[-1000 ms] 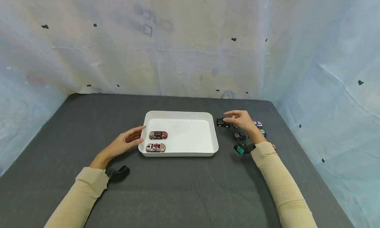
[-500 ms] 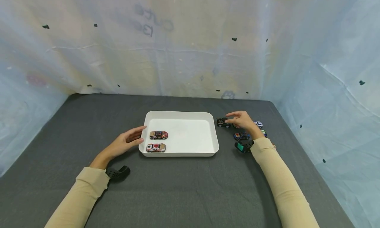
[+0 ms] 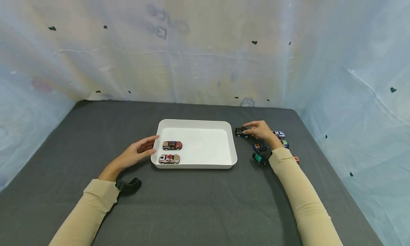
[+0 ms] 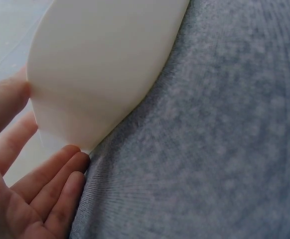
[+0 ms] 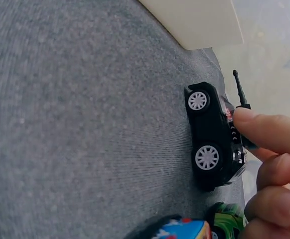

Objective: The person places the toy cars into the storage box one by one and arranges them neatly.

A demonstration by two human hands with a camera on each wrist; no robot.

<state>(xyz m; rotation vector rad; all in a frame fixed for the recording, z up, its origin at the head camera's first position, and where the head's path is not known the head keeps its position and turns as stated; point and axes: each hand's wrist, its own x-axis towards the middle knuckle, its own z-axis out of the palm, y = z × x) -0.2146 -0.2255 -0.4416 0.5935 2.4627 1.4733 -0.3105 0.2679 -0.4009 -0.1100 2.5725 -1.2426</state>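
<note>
My left hand lies against the left end of a white tray, its fingertips touching the tray's outer wall. Inside the tray, at its left, two toy cars stand in a column: a dark red-and-black car and a white-and-red car. Right of the tray, my right hand pinches a black toy car by its upper part. White-spoked wheels and a gun-like rod on its roof show on this car in the right wrist view; it seems to stand on the cloth.
Several more toy cars stand by my right forearm: a blue one, a white one, a green-and-blue one and a red one, partly hidden. A green car is near the black one. Sheeting hangs behind the table.
My right hand has come down a little onto the black car, and its thumb and finger have closed on it. My left hand stays at the tray.
</note>
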